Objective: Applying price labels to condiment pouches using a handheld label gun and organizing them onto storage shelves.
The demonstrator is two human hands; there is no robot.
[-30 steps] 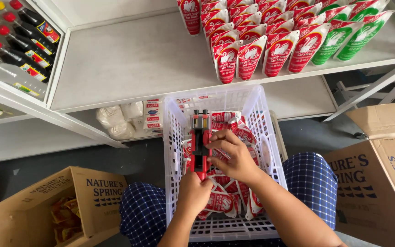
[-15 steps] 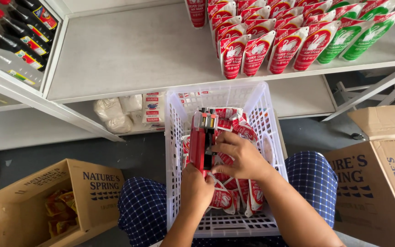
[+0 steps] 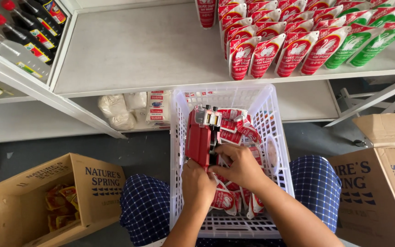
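A white plastic basket (image 3: 177, 137) rests on my lap and holds several red sauce pouches (image 3: 234, 124). Over it I hold a red price-label gun (image 3: 200, 137) with a clear front end. My left hand (image 3: 197, 183) grips the gun's lower end. My right hand (image 3: 238, 165) closes on its handle side and lies over the pouches.
A grey shelf (image 3: 138, 50) in front carries rows of red pouches (image 3: 270, 41) and green pouches (image 3: 366, 41). Bottles (image 3: 19, 32) stand on the left rack. White bags (image 3: 124, 110) lie on the lower shelf. Open cardboard boxes stand at the left (image 3: 46, 201) and right (image 3: 380, 183).
Both hands stay on the label gun; the gun has tilted slightly, its front end shifting up and left over the basket. The camera view has also shifted a little.
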